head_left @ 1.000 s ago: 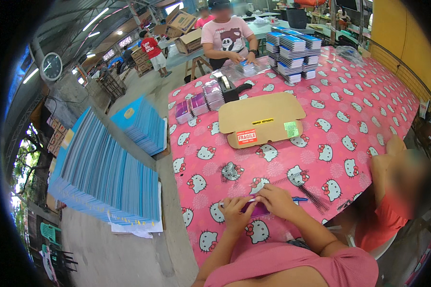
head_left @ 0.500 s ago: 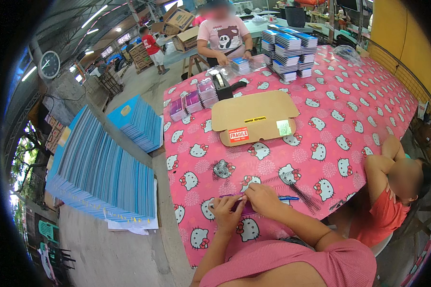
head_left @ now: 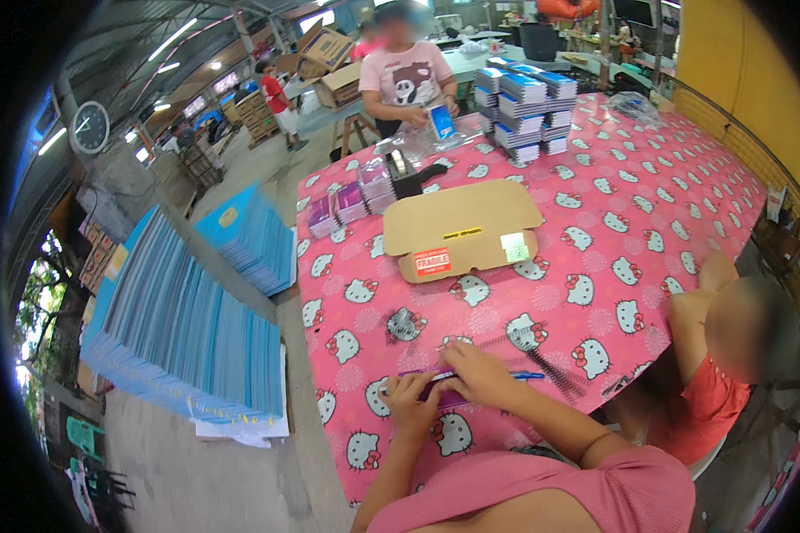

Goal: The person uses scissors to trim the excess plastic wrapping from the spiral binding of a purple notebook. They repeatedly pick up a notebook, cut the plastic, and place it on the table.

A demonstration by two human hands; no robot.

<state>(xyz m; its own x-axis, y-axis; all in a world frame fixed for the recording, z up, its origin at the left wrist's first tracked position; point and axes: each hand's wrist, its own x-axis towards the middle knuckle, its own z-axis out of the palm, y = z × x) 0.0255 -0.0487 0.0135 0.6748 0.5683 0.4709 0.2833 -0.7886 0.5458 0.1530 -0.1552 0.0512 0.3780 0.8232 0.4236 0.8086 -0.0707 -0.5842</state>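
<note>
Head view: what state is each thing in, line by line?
Left hand, on the purple booklet; grip unclear
Right hand, on it too; grip unclear
Purple booklet, partly covered by both hands
Black spiral coils, lying loose
Blue pen, lying flat
Brown cardboard, lying stickers-up
Tape dispenser, standing
Blue-and-white notebooks, piled
Large blue stack, piled high
Wall clock, time too small to read

One purple item (head_left: 453,397) and one blue pen (head_left: 529,375) by the worktop's (head_left: 533,298) near edge, one flat cardboard box (head_left: 458,213), one tape dispenser (head_left: 407,181), plus two tall blue stacks (head_left: 187,329) off its left edge lol.
</note>
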